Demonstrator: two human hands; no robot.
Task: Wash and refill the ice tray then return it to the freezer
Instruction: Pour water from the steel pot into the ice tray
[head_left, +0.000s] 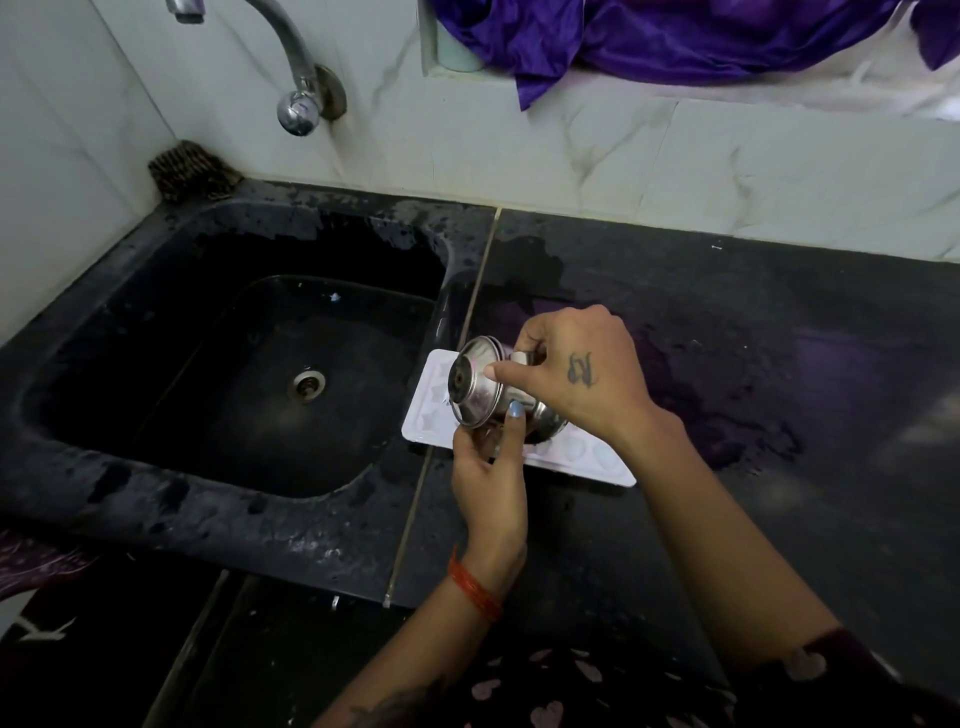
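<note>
Both hands hold a small round stainless-steel pot (480, 389) tipped on its side over the tray. The right hand (582, 371) curls round its body from above, forefinger laid along the base; the left hand (485, 467) comes up from below, thumb pressed against the lower wall. Held so, mouth down and base toward the sink, the pot looks set to pour water into the moulds, though no stream is plain to see. The flat white rectangular plastic ice tray (582, 460) lies on the black stone counter (727, 493) just beside the black sink basin (249, 364), close enough that a spill could run off. Its shaped pockets look pale and glossy; those to the right may hold water.
</note>
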